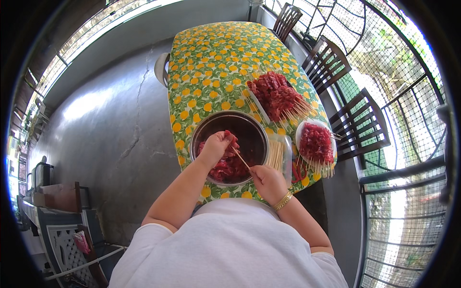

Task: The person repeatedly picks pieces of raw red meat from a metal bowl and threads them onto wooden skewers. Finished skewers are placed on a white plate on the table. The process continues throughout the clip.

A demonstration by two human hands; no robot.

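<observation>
My left hand (217,147) pinches a piece of raw red meat (232,141) above a round metal pot (265,144). A thin bamboo skewer (241,158) runs from that meat down to my right hand (267,180), whose fingers grip its lower end near the pot's rim. More raw meat slices (227,170) lie in the near and left part of the pot. Just right of the pot, a clear plastic container (287,151) holds a bundle of bare bamboo skewers (275,154); my right hand covers its near end.
A white tray (260,107) is piled with skewered raw meat (275,95). A white plate (299,135) carries more meat skewers (316,142), their sticks overhanging. Red-handled scissors (298,172) lie beside it. Wooden chairs (360,126) line the right side of the table with its lemon-print tablecloth (209,72).
</observation>
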